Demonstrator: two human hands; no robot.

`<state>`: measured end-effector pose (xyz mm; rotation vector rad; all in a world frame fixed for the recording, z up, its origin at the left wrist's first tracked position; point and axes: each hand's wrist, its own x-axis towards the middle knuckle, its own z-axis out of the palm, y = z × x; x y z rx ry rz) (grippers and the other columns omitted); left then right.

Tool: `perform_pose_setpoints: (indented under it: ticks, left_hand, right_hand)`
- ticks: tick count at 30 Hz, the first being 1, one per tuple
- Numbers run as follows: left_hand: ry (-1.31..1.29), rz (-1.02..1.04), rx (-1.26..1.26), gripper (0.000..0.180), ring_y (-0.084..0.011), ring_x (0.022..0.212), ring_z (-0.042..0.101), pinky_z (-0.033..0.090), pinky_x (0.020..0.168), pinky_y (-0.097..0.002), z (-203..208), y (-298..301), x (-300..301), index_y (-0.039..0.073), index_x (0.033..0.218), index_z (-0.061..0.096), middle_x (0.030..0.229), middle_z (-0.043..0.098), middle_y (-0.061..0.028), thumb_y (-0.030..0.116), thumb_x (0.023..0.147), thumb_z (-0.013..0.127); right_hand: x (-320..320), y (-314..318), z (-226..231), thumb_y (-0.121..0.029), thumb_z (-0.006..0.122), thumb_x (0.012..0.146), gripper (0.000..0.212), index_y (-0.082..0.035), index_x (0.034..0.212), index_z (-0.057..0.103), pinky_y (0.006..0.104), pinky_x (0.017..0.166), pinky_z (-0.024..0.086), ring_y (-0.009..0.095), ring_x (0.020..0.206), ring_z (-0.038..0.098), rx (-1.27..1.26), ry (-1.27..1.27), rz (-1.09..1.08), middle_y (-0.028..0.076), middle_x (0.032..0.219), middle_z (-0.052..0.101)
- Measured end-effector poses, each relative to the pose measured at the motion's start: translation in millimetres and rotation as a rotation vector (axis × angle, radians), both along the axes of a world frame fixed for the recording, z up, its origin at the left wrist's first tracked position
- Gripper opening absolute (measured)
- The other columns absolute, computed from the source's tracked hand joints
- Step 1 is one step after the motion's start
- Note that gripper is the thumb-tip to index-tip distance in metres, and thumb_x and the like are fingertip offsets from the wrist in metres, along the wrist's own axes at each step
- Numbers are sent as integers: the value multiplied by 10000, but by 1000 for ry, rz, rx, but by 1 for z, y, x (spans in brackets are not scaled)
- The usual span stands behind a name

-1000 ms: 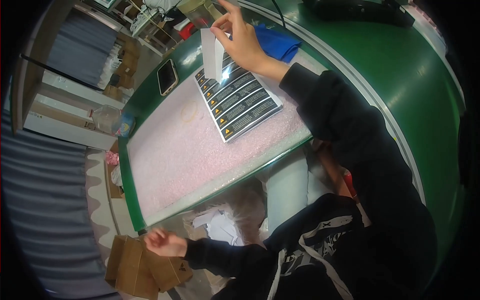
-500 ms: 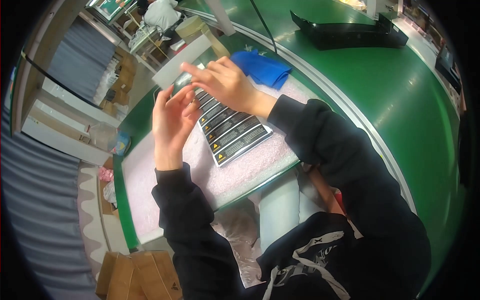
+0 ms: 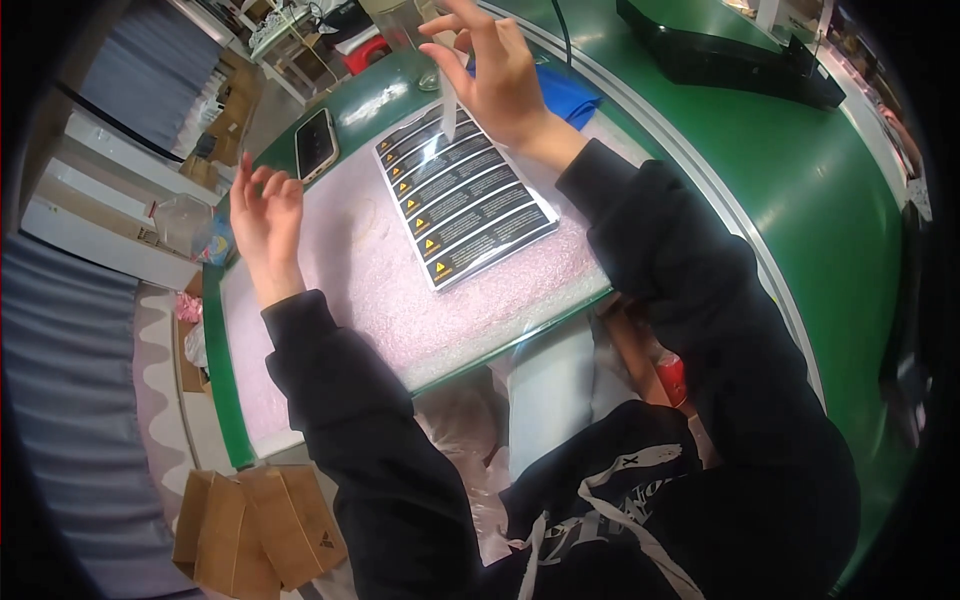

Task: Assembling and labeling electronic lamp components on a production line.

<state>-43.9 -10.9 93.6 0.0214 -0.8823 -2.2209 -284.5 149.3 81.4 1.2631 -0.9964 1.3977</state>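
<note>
My right hand point(image 3: 492, 78) is raised over the far end of the sheets, index finger stretched out. A narrow whitish, see-through strip point(image 3: 449, 108) hangs by its thumb; the exact grip on it is hard to see. Below lies a stack of black label sheets point(image 3: 468, 205) with yellow warning triangles and rows of white print. The stack rests on a pinkish foam-like mat point(image 3: 375, 310) on the green table. My left hand point(image 3: 268, 215) is raised above the mat's left side, with nothing in it, its fingers loosely bent and apart.
A phone point(image 3: 316, 143) lies at the mat's far left edge. A blue cloth point(image 3: 565, 97) and a clear jar point(image 3: 405, 40) are beyond the sheets. A long black curved part point(image 3: 720, 62) lies on the green surface to the right. Cardboard boxes point(image 3: 258, 530) stand low at the left.
My hands have moved apart: the left back to the left, the right up and away. The whitish strip now shows by the right hand. The phone has come into sight.
</note>
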Motion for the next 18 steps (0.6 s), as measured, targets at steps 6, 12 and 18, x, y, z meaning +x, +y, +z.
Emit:
perform_pose_setpoints:
  ticks: [6, 12, 18]
  left_hand:
    - [-214, -264, -410, 435, -273, 1045, 556, 436, 857, -330, 11, 73, -38, 117, 1310, 420, 1191, 543, -237, 368, 957, 375]
    - [-176, -359, -527, 570, -353, 1182, 483, 395, 957, -442, -2, 73, -42, 119, 1398, 301, 1300, 452, -270, 463, 943, 320]
    - [-209, -196, -409, 524, -313, 1082, 563, 460, 877, -401, -7, 73, -42, 125, 1396, 302, 1248, 510, -219, 405, 955, 337]
  right_hand:
    - [5, 1, -3, -158, 637, 780, 530, -181, 1287, 485, 275, 739, 400, 108, 752, 563, 21, 254, -208, -30, 825, 537]
    - [32, 9, -7, -124, 689, 761, 581, -130, 1291, 453, 298, 693, 438, 148, 746, 569, 172, 310, -30, -10, 875, 570]
    - [32, 3, -14, -147, 707, 741, 621, -124, 1302, 441, 301, 688, 463, 147, 765, 576, 194, 347, 59, 2, 847, 553]
